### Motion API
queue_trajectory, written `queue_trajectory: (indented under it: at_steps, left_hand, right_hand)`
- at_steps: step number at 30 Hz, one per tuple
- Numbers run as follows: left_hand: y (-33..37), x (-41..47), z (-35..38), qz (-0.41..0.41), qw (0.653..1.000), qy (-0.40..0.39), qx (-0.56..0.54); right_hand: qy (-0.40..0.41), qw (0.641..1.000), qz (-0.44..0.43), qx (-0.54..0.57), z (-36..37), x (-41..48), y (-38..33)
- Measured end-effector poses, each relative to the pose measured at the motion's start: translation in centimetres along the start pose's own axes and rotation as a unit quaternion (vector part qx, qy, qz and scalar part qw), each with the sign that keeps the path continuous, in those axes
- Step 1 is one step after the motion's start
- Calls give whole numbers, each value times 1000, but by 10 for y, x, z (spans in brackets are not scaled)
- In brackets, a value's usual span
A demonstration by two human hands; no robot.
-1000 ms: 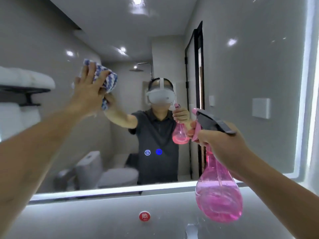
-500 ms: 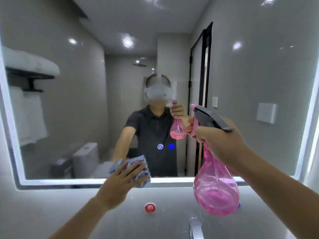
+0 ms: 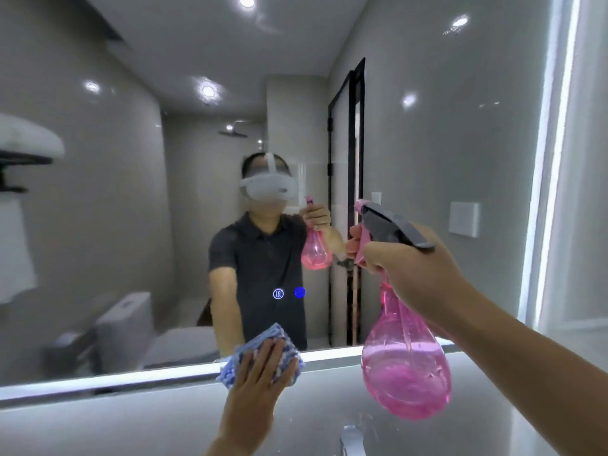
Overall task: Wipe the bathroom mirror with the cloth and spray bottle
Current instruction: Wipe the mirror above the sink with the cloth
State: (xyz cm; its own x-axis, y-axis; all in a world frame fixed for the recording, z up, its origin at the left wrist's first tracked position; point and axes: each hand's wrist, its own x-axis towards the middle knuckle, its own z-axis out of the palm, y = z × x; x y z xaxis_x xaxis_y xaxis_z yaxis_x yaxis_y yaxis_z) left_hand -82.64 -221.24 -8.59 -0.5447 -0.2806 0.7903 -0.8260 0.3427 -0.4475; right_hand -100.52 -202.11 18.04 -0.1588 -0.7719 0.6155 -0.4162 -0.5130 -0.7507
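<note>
The large wall mirror [image 3: 427,143] with a lit border fills most of the view. My left hand [image 3: 255,386] presses a blue-and-white patterned cloth [image 3: 283,352] flat against the mirror's lit bottom edge, near the middle. My right hand [image 3: 408,271] grips the neck of a pink see-through spray bottle [image 3: 406,373] with a grey trigger head, held up in front of the glass to the right, nozzle pointing left. The bottle is partly full of pink liquid.
Two small blue touch icons [image 3: 289,293] glow in the glass above the cloth. A chrome faucet [image 3: 352,439] pokes up at the bottom edge. The mirror reflects a person, a toilet, a towel shelf and a black-framed door.
My left hand swept the cloth from the upper left of the mirror down to its bottom edge, then slid right along it. The spray bottle stayed about where it was.
</note>
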Motion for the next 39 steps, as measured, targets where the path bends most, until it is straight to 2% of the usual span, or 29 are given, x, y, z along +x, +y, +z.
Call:
queue_trajectory:
  at_steps: [2,5,8,11,13,15,17,20,23,26,29,31,33,34,36,38,39]
  left_hand:
    - [5,11,-7,18,998,-60,2]
    - [-16,6,-15,70,993,-93,2]
    - [-55,7,-34,64,997,-43,-2]
    - [-68,18,-45,52,997,-50,3]
    - [-54,26,-49,84,995,-63,-5]
    - [-28,38,-48,134,982,-129,-14]
    - [3,61,-46,181,973,-146,-1]
    - [41,107,-54,179,976,-109,-52]
    - [48,128,-56,172,973,-128,-82]
    - [20,93,-52,161,977,-137,-34]
    - [-51,45,-50,237,957,-161,45]
    - [-112,33,-62,289,940,-147,106]
    - [-167,49,-80,252,957,-83,116]
    - [-191,67,-90,195,973,-45,113]
    - [-215,119,-116,18,997,-12,71]
    - [-217,176,-137,-133,991,-10,21]
    - [-209,201,-143,-180,983,-18,12]
  right_hand:
    - [0,1000,7,5,-5,2,1]
    - [-27,999,25,6,1,2,0]
    - [-49,998,44,19,10,3,8]
    - [-46,997,57,35,17,3,12]
    - [-55,996,64,40,19,4,10]
    - [-64,995,63,37,19,4,8]
    - [-64,996,50,24,19,3,7]
    - [-53,998,19,-10,18,3,7]
    - [-44,999,13,-9,19,3,5]
    - [-48,999,17,-14,17,4,8]
    - [-50,998,38,-13,15,3,11]
    - [-54,997,45,-6,11,4,13]
    - [-47,997,54,-1,4,8,13]
    - [-45,997,54,2,1,9,11]
    - [-37,998,44,6,-3,14,6]
    - [-22,999,27,6,-2,18,2]
    - [-23,1000,19,5,-1,20,1]
